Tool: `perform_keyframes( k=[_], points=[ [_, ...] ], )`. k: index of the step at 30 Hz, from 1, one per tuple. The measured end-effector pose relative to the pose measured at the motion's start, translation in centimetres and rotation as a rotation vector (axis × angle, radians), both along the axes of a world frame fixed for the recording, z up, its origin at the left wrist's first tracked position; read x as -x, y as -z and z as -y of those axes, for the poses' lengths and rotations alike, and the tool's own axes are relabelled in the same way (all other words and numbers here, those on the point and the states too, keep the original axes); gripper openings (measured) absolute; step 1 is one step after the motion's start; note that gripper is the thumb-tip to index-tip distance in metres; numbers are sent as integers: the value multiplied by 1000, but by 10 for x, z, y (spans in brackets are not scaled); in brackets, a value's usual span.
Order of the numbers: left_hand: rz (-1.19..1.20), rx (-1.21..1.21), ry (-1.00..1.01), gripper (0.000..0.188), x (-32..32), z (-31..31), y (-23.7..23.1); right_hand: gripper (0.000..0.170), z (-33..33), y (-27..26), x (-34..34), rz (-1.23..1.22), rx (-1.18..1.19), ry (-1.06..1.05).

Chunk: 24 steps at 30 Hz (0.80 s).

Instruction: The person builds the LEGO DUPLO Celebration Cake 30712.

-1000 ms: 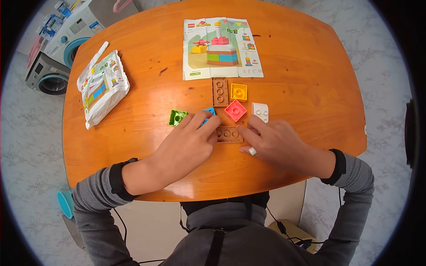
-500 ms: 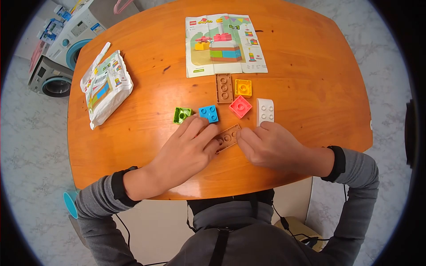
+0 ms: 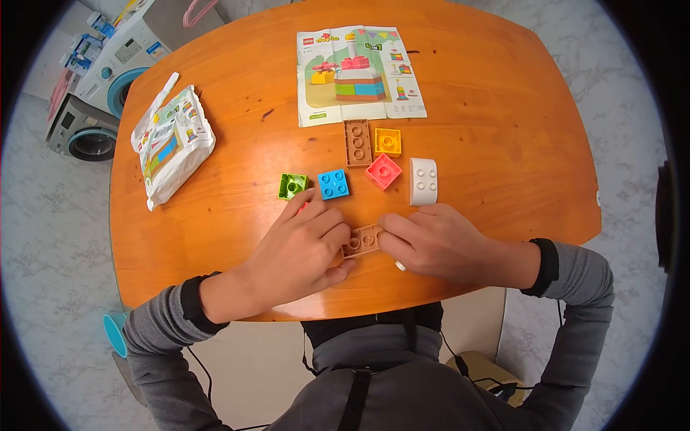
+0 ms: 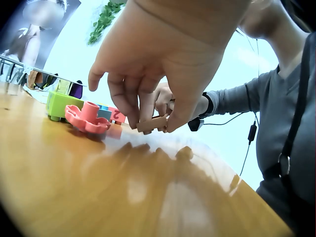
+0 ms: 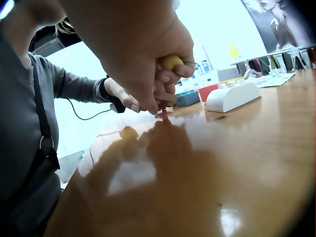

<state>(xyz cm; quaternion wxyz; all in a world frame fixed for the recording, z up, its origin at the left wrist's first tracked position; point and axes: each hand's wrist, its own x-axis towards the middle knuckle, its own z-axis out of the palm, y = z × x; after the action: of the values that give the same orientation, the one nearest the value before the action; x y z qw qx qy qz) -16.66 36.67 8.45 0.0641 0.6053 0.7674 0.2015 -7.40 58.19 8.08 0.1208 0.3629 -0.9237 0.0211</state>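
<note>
Above the table near its front edge, a brown Duplo brick (image 3: 361, 242) is held studs up between both hands. My left hand (image 3: 295, 244) pinches its left end between thumb and fingers, as the left wrist view shows. The right hand (image 3: 442, 241) grips the other end with curled fingers. Tucked inside that hand is a small piece with a rounded yellow end (image 5: 171, 61); a white tip (image 3: 400, 266) sticks out below. A pink flower-shaped piece (image 4: 88, 120) lies on the table by the left hand, mostly hidden under the fingers in the head view.
Beyond the hands lie a green brick (image 3: 293, 187), a blue brick (image 3: 333, 184), a pink brick (image 3: 384, 172), a yellow brick (image 3: 387, 142), a second brown brick (image 3: 357, 144) and a white curved brick (image 3: 423, 182). Behind are an instruction sheet (image 3: 359, 79) and a packet (image 3: 176, 147).
Both hands have drawn the brown brick toward the body and turned it slightly askew. The blue and white bricks, partly covered by the hands before, now show fully.
</note>
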Motion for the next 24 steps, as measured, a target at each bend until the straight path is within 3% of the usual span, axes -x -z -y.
perform_keyframes(
  k=[7, 13, 16, 24],
  points=[
    [67, 75, -36, 21, 4, 6, -1, 14, -5, 0, 2, 148, 227, 69],
    [65, -17, -111, 24, 6, 2, -1, 20, -10, 2, 7, 262, 306, 168],
    [-39, -40, -71, 28, 8, 1, 2, 21, -9, -3, 10, 368, 350, 240],
    [-121, 23, -74, 30, 6, -7, 7, 20, -13, 2, 16, 406, 172, 272]
  ],
)
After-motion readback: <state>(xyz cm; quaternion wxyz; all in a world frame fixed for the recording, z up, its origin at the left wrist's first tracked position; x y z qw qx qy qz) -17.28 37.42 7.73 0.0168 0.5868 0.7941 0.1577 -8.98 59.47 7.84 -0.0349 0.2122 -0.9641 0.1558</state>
